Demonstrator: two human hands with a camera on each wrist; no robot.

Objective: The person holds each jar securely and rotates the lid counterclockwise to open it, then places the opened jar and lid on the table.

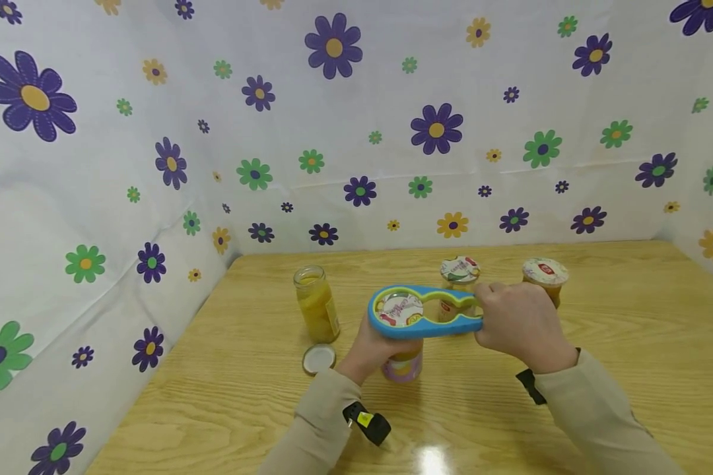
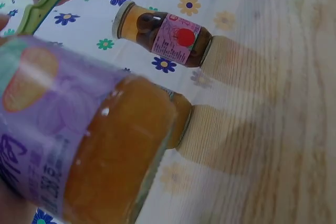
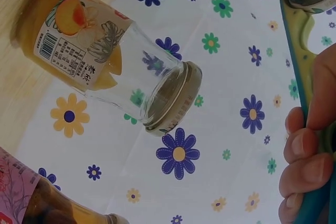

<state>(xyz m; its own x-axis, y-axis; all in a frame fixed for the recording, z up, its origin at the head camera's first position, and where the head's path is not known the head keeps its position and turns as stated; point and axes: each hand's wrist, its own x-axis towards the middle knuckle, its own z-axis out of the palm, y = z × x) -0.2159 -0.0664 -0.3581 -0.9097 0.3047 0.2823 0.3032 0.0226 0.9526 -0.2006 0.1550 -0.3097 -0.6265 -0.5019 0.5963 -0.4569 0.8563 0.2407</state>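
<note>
My left hand (image 1: pixel 371 353) grips a glass jar of orange fruit (image 1: pixel 403 369) with a purple label, upright just over or on the table; the head view does not settle which. A blue jar opener (image 1: pixel 445 328) with a green inner edge sits around the jar's patterned lid (image 1: pixel 399 309). Its handle end is in my right hand (image 1: pixel 523 323), fingers curled round it. In the left wrist view the held jar (image 2: pixel 121 145) fills the near left, tilted in the picture. The right wrist view shows the right-hand fingers (image 3: pixel 307 169) on the opener handle.
To the left stands a lidless jar of yellow fruit (image 1: pixel 317 307), with a loose lid (image 1: pixel 319 359) lying before it. Behind the opener is a peach-labelled jar (image 3: pixel 79 30), lid on. Another lidded jar with dark fruit (image 2: pixel 176 38) stands behind my right hand. A flowered cloth (image 1: pixel 344 132) hangs behind.
</note>
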